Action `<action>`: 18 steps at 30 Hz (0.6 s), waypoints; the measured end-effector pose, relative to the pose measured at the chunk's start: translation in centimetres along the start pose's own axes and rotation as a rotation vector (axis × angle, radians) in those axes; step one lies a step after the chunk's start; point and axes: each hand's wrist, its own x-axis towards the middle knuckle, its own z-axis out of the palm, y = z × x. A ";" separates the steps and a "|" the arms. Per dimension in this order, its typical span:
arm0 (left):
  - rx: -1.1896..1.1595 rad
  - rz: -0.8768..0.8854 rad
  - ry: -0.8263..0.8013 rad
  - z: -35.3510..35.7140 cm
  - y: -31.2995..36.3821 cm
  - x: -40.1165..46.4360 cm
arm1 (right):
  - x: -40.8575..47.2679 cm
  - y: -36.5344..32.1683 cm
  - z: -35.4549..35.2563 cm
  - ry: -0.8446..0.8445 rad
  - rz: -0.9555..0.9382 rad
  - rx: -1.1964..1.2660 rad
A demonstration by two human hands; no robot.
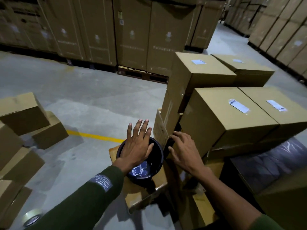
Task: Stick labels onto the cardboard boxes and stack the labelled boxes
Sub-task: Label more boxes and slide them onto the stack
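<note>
My left hand (137, 143) hovers flat with fingers spread over a round black bucket (155, 170) that stands on a low cardboard box (146, 191). My right hand (184, 151) reaches with fingers apart toward a loose cardboard flap (160, 131) beside the bucket; whether it touches the flap is unclear. To the right stand stacked boxes with white labels on top: a near box (221, 110) with its label (238, 106), its neighbour (282, 103), and two further back (199, 67), (244, 65).
Unlabelled boxes (21, 113) lie jumbled on the concrete floor at the left. A roll of tape (31, 216) sits on a box at the bottom left. A yellow floor line (94, 136) runs behind the bucket. Tall stacked cartons on pallets (132, 34) line the back and right.
</note>
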 end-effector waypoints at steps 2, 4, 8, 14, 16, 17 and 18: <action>-0.022 0.058 0.069 -1.1 1.3 0.4 | -0.9 0.4 -1.6 0.074 -0.015 0.010; -0.048 0.143 0.170 -2.6 3.0 1.0 | -2.0 1.1 -3.5 0.172 -0.039 0.016; -0.097 0.259 0.302 -6.2 7.7 3.1 | -4.9 3.4 -8.1 0.355 -0.051 -0.007; -0.153 0.428 0.332 -11.1 18.3 5.6 | -12.3 9.3 -15.5 0.522 0.112 -0.143; -0.158 0.453 0.307 -12.3 21.5 6.0 | -14.9 11.0 -17.4 0.525 0.211 -0.178; -0.153 0.470 0.292 -12.7 23.0 6.2 | -16.3 11.8 -18.3 0.533 0.264 -0.196; -0.145 0.490 0.281 -13.1 24.6 6.2 | -17.9 12.7 -19.1 0.541 0.318 -0.212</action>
